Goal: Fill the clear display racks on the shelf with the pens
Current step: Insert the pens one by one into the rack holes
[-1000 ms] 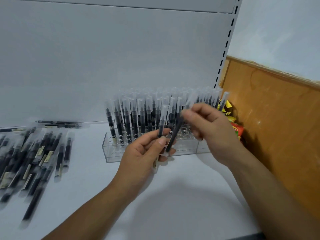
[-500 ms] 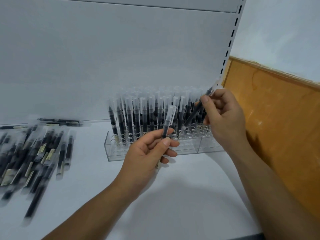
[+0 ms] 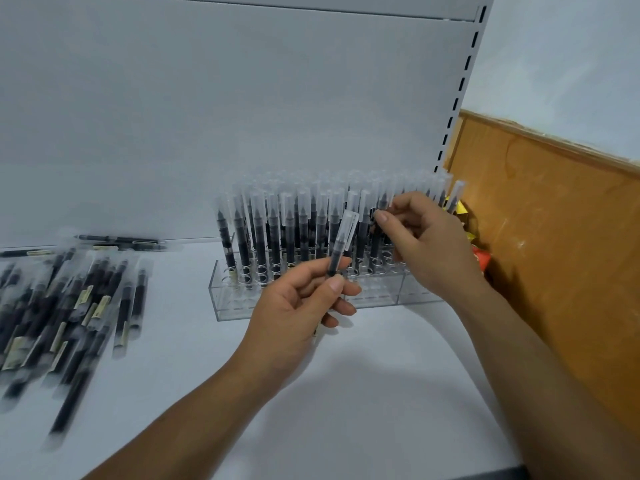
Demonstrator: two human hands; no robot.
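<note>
Two clear display racks (image 3: 221, 301) stand side by side on the white shelf, against the back panel. Several black pens with frosted caps (image 3: 272, 233) stand upright in them. My left hand (image 3: 298, 306) is in front of the racks and pinches one black pen (image 3: 341, 242) upright between thumb and fingers, cap up. My right hand (image 3: 427, 247) is at the right part of the racks. Its thumb and fingers pinch a pen (image 3: 379, 233) that stands among the racked ones; its lower end is hidden.
A pile of several loose black pens (image 3: 69, 313) lies on the shelf (image 3: 346, 410) at the left, with a few more by the back panel (image 3: 121, 240). Yellow and red packets (image 3: 479, 261) sit beyond the racks, beside an orange-brown board (image 3: 554, 254) on the right.
My right hand has come down and leftward from the rack's far right end with its pen, which now stands among the racked pens. My left hand still holds its pen upright.
</note>
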